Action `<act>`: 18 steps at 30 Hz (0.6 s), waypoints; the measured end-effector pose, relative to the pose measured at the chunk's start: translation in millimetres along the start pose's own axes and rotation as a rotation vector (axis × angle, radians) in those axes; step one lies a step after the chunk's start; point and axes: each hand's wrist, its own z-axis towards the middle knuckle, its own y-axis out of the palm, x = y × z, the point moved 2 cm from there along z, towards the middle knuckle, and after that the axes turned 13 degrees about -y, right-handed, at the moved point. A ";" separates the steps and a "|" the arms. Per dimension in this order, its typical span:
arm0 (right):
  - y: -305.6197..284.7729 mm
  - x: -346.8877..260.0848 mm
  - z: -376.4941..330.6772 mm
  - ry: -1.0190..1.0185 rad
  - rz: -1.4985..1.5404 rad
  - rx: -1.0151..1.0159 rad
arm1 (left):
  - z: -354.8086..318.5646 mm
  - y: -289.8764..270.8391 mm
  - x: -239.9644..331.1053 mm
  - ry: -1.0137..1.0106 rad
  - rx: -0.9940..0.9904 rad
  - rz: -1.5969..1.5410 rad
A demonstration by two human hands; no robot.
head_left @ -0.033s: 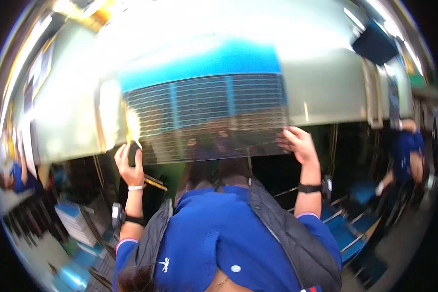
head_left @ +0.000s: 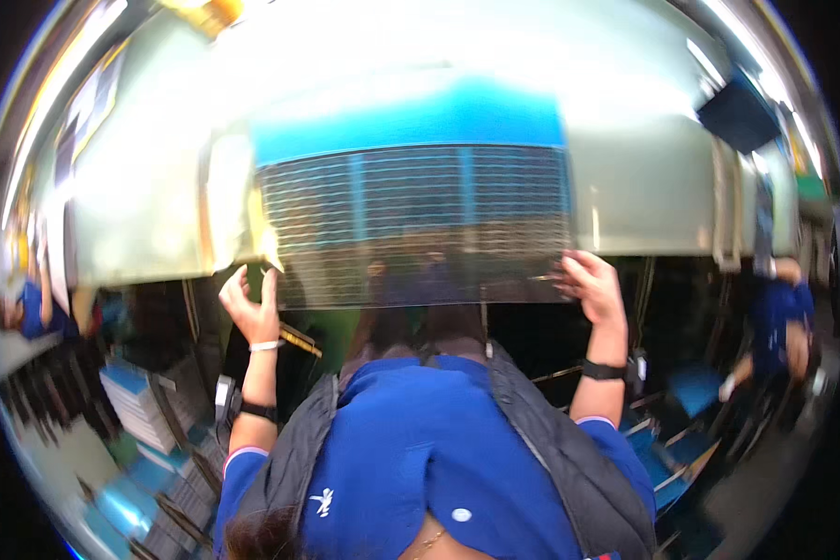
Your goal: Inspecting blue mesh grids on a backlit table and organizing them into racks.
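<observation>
Against the earlier frame nothing has shifted: we hold the gridded panel [head_left: 415, 224] at centre frame, raised. Left hand [head_left: 250, 308] pinches its lower left corner; right hand [head_left: 590, 285] grips the lower right edge. Stacked blue trays [head_left: 140, 401] sit lower left, blurred; another person [head_left: 779, 317] stands at right.

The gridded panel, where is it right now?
In the head view the gridded panel is held up at centre frame, its lower corners gripped by the left hand and right hand, above the person's blue shirt.
</observation>
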 end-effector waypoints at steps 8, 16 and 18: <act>1.3 -50.5 95.3 -0.434 -0.258 0.075 | 59.8 11.1 26.5 -0.562 -0.877 -0.543; -2.9 -25.0 143.3 -0.674 -0.510 0.239 | 125.0 56.9 39.5 -0.184 -0.861 -0.603; -4.0 -20.2 140.2 -0.658 -0.554 0.275 | 119.1 63.0 14.2 -0.175 -0.941 -0.420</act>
